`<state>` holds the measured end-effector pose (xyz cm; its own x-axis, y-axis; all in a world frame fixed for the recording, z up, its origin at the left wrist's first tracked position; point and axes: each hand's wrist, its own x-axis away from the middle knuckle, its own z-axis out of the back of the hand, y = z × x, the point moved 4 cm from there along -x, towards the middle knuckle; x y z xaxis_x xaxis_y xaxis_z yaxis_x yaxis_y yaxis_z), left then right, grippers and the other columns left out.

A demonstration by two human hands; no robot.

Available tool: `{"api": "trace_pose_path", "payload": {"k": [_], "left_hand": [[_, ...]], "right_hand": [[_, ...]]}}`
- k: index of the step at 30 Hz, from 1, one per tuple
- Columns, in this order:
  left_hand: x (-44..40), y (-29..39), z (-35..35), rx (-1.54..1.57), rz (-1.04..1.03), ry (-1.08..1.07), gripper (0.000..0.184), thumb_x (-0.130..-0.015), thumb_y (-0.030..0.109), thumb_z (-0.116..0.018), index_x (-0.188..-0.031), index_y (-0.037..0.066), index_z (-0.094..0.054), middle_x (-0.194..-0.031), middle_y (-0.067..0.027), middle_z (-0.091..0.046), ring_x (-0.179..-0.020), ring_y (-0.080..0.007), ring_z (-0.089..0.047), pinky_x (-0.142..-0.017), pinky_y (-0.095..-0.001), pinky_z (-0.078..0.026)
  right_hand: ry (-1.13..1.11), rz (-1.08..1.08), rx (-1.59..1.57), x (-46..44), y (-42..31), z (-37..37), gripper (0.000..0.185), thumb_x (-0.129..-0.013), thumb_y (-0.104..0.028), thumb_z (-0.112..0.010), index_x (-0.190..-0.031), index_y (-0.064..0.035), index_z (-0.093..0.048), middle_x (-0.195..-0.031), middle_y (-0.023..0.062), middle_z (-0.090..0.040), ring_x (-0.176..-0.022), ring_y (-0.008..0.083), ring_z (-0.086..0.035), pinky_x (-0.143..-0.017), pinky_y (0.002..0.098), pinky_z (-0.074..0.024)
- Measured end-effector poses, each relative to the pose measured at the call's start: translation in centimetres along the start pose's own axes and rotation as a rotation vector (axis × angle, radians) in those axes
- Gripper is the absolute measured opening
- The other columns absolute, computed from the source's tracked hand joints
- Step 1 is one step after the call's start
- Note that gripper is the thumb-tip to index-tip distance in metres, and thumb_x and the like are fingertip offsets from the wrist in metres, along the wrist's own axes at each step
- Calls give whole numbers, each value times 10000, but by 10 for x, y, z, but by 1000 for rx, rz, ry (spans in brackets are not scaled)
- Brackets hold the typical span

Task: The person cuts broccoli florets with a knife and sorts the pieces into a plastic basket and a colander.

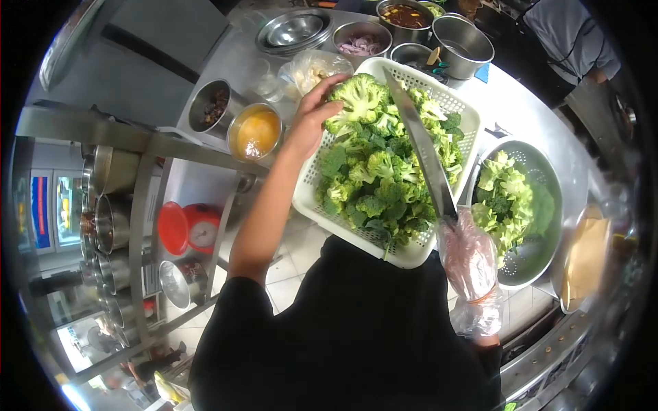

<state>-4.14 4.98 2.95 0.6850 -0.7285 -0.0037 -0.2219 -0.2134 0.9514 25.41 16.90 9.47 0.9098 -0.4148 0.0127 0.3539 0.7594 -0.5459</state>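
Observation:
My bare left hand (314,118) grips a large piece of broccoli (362,96) by its side, over the far left part of a white plastic basket (306,195). My right hand (469,257), in a clear plastic glove with a band at the wrist, is closed around the handle of a long knife (421,140). The blade slants up and left over the basket, its tip near the far rim. Many cut broccoli florets (373,181) fill the basket. To the right, a metal colander (548,229) holds more pale green broccoli pieces (504,188).
Left of the basket are a bowl of beaten egg (255,133), a pot with dark contents (214,109) and a plastic bag (315,68). Beyond it stand a bowl of sliced onion (361,42) and steel pots (462,44). A person (576,41) stands at the far right.

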Motion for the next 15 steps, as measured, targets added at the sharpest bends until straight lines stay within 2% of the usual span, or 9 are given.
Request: {"api": "trace_pose_path", "payload": {"k": [4,6,8,13,15], "left_hand": [[9,-3,-3,64,-3,19,471,-837,11,-593,-1297,61,-503,-1151,-46,-569,-1052,-142,-556,-941,-286,-426],[10,-1,-4,-39,-34,49,472,-814,0,-626,-1265,70,-507,-1129,-42,-564,-1034,-142,-553,-924,-291,-435],[11,4,-7,-363,-201,103,468,-794,-5,-650,-1234,71,-509,-1124,-43,-556,-1001,-144,-551,-900,-300,-445],[13,9,-12,-484,-362,123,463,-738,-13,-659,-1165,74,-505,-1074,-47,-530,-989,-161,-521,-886,-309,-439],[15,12,-15,-683,-453,101,495,-710,-42,-627,-1174,35,-471,-1140,-66,-511,-1066,-166,-502,-977,-303,-387]], "right_hand": [[-49,-21,42,0,-4,-4,300,-895,-127,-624,-1140,26,-544,-673,229,-608,-612,430,-597,-527,486,-451],[-20,49,101,1,-7,-7,257,-895,-123,-611,-1109,-8,-526,-604,164,-563,-542,384,-581,-486,477,-434],[-42,57,124,2,-5,-12,263,-893,-124,-614,-1113,-9,-527,-604,164,-563,-539,381,-580,-486,479,-433],[-71,102,194,7,-2,-18,272,-891,-116,-612,-1126,-7,-529,-609,165,-570,-536,378,-580,-486,487,-430],[-64,129,223,10,-1,-18,250,-894,-109,-603,-1111,-5,-535,-615,169,-577,-532,378,-576,-485,489,-425]]}}
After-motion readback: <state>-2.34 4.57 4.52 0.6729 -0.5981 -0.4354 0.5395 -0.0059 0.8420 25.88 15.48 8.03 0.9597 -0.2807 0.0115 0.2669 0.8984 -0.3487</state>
